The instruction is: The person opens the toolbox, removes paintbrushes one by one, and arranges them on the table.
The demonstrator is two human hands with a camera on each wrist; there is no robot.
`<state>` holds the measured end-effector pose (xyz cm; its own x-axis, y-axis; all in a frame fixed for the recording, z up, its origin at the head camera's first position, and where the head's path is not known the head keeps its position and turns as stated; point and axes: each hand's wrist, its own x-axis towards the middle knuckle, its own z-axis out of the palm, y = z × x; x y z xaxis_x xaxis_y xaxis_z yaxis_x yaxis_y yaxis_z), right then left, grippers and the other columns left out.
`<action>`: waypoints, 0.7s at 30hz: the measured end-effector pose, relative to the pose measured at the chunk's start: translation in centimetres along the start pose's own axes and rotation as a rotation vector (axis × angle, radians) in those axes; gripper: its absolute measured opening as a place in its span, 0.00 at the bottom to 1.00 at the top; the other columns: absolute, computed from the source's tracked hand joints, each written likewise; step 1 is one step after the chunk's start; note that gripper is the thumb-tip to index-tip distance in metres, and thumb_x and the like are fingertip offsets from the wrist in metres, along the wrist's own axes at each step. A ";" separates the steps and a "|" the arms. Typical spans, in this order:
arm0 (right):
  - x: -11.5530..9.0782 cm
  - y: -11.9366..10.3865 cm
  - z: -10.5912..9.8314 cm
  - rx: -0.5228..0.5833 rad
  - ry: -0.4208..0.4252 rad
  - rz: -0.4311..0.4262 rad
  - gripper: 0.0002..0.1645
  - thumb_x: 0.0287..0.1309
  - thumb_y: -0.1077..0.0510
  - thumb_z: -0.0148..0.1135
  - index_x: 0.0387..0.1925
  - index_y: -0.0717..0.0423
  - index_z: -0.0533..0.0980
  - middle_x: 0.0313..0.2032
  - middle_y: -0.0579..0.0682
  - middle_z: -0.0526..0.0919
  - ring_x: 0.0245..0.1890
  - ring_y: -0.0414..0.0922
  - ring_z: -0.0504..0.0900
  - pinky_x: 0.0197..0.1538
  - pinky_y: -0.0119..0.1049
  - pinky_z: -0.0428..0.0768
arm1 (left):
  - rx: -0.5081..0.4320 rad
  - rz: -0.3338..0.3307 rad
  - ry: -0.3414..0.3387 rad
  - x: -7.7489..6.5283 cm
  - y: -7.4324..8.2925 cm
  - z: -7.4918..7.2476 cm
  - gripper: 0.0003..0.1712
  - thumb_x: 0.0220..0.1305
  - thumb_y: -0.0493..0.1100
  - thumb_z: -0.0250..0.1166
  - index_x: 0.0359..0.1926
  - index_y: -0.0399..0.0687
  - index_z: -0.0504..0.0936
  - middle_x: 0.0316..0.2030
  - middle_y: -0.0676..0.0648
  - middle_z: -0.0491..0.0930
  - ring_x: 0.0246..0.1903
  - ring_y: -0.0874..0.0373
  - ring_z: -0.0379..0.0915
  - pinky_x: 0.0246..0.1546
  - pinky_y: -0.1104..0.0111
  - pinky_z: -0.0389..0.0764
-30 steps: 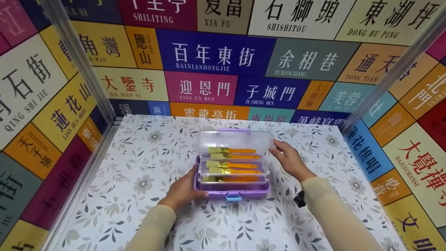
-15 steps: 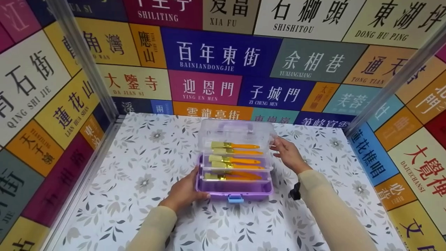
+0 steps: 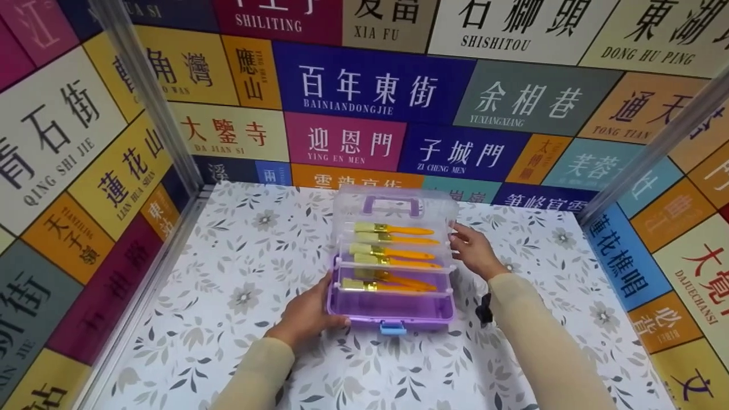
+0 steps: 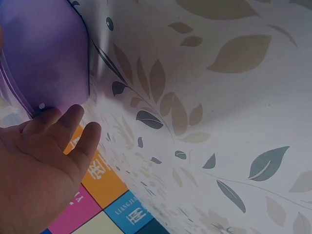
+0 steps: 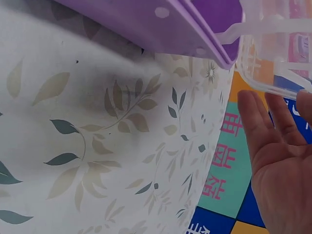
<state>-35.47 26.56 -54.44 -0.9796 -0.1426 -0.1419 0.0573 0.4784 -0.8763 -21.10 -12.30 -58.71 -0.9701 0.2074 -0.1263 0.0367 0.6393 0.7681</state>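
A purple plastic storage box [image 3: 393,319] with a light blue latch [image 3: 393,327] sits on the table, its clear lid [image 3: 393,199] tilted up and back. Tiered clear trays [image 3: 396,267] stand raised inside it. Several orange-handled paintbrushes [image 3: 407,230] lie across the tiers, bristles to the left. My left hand [image 3: 307,310] holds the box's front left corner, thumb at the front rim and fingers against the side. My right hand [image 3: 472,247] is at the lid's right edge. The right wrist view shows its fingers [image 5: 278,117] fairly straight beside the clear lid edge.
The table [image 3: 199,336] has a white leaf-patterned cover. Panels with coloured lettered blocks [image 3: 370,80] stand behind it and on both sides, with metal posts [image 3: 154,102] at the corners. A black item [image 3: 485,310] is at my right wrist.
The lid has swung further up and back, showing its purple handle. The trays have risen and spread apart. My right hand has stayed at the lid's edge; my left still holds the corner.
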 end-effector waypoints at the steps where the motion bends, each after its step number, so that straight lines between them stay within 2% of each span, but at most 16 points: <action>1: 0.1 0.1 0.0 -0.003 0.004 0.006 0.31 0.76 0.59 0.49 0.77 0.54 0.57 0.65 0.67 0.70 0.59 0.61 0.76 0.57 0.52 0.79 | -0.002 -0.006 -0.003 -0.1 0.0 0.0 0.70 0.41 0.61 0.81 0.80 0.65 0.46 0.71 0.48 0.65 0.66 0.42 0.65 0.67 0.47 0.63; 6: 0.8 0.5 0.1 -0.038 0.018 -0.001 0.32 0.73 0.65 0.51 0.75 0.58 0.59 0.60 0.68 0.73 0.55 0.61 0.79 0.53 0.50 0.82 | -0.010 -0.044 -0.017 -0.1 0.2 0.1 0.71 0.41 0.61 0.80 0.79 0.72 0.43 0.72 0.51 0.63 0.67 0.43 0.62 0.68 0.47 0.61; 12: 1.3 1.2 0.3 -0.156 0.030 -0.046 0.36 0.67 0.70 0.53 0.75 0.59 0.60 0.56 0.69 0.76 0.51 0.60 0.79 0.44 0.40 0.83 | 0.000 -0.051 -0.016 0.0 0.3 0.2 0.72 0.40 0.60 0.81 0.80 0.68 0.44 0.72 0.52 0.63 0.67 0.44 0.62 0.68 0.47 0.61; 18: 2.0 1.7 0.7 -0.150 0.036 -0.088 0.38 0.62 0.75 0.53 0.74 0.61 0.61 0.52 0.69 0.77 0.43 0.53 0.81 0.40 0.35 0.82 | 0.037 -0.042 -0.017 0.1 0.1 0.1 0.71 0.43 0.61 0.80 0.80 0.68 0.43 0.72 0.51 0.64 0.66 0.44 0.65 0.67 0.48 0.63; 21: 2.3 1.6 0.9 -0.161 0.033 -0.097 0.39 0.61 0.76 0.53 0.73 0.63 0.60 0.51 0.69 0.77 0.43 0.53 0.81 0.40 0.34 0.82 | 0.043 -0.042 -0.016 0.1 0.0 -0.1 0.70 0.44 0.60 0.80 0.80 0.66 0.43 0.72 0.50 0.64 0.66 0.44 0.65 0.67 0.48 0.63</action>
<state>-37.47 26.18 -56.63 -0.9849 -0.1675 -0.0429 -0.0666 0.5968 -0.7996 -21.19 -12.36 -58.69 -0.9671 0.1909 -0.1681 0.0064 0.6790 0.7341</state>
